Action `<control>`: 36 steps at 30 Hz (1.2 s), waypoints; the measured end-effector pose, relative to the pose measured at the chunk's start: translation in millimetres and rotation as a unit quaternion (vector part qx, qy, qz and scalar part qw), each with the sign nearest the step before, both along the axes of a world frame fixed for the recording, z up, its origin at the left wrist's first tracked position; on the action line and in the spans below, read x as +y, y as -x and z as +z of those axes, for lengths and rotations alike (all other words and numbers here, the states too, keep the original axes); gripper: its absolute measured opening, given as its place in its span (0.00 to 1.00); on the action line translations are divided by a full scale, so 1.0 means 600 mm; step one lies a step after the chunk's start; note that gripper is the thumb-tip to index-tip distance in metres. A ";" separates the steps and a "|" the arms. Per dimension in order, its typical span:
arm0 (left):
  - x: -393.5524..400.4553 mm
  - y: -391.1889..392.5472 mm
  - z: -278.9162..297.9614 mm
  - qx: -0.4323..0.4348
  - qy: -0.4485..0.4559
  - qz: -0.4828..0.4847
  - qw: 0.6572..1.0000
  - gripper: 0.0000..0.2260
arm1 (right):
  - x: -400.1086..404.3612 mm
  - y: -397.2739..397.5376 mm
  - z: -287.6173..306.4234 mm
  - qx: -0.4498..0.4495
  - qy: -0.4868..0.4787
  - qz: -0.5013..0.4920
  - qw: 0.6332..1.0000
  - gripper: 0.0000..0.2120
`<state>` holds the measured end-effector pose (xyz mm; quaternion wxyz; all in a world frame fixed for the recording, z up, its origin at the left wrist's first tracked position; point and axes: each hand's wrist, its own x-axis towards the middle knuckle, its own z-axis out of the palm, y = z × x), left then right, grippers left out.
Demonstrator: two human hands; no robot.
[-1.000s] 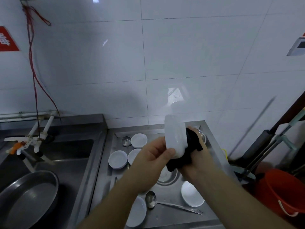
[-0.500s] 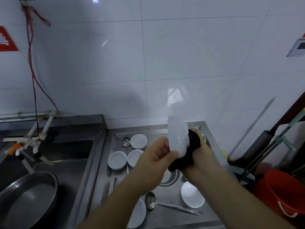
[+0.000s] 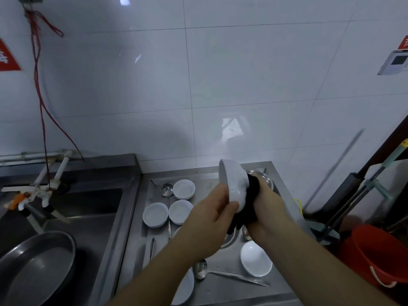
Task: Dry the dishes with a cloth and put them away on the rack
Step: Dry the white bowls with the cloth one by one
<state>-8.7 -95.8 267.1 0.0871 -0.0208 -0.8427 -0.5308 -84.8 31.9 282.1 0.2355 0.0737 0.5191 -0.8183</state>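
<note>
Item: white bowl (image 3: pixel 234 184), held on edge above the steel bench (image 3: pixel 220 290), rim facing left, base facing right; sits between both hands, so neither is the nearer.

Left hand (image 3: pixel 212 217): fingers and thumb curled, pinching the bowl's lower rim.

Right hand (image 3: pixel 262 208): closed around a black cloth (image 3: pixel 249 208), which it presses against the bowl's outer wall and base.

Judged step: drying the outside; the bowl's flat plane stands near vertical, so a turn in the left hand would bring wet surface to the cloth. No rack is in view; which way the bowl must travel cannot be told.

Below, on the bench: three small white dishes (image 3: pixel 180 212) in a cluster at back left; another white dish (image 3: pixel 256 258) at right; a fifth partly hidden under the left forearm; a long spoon (image 3: pixel 220 273) lying near the front; a ladle (image 3: pixel 166 188) at the back.

Around: a metal basin (image 3: pixel 37 268) in the left sink; a red bucket (image 3: pixel 379 257) at far right, beyond the bench edge; nothing stands between hands and bowl.
</note>
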 end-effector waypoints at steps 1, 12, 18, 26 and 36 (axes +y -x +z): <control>0.001 -0.001 0.001 0.002 0.030 0.004 1.000 0.04 | 0.001 0.000 -0.001 0.001 0.002 -0.011 1.000 0.20; -0.006 -0.002 0.000 -0.004 0.198 -0.036 0.980 0.05 | 0.020 0.011 -0.037 0.094 -0.027 -0.120 0.988 0.09; -0.004 0.012 -0.029 -0.015 0.280 -0.065 0.958 0.03 | 0.040 0.040 -0.032 0.070 -0.066 -0.030 0.995 0.09; 0.036 0.053 -0.067 0.071 0.417 -0.109 0.900 0.11 | 0.095 0.051 -0.087 0.008 -0.076 -0.001 0.997 0.27; 0.093 0.138 -0.167 -0.138 0.073 0.111 0.982 0.17 | 0.212 0.105 -0.216 -0.103 -0.021 -0.098 0.990 0.09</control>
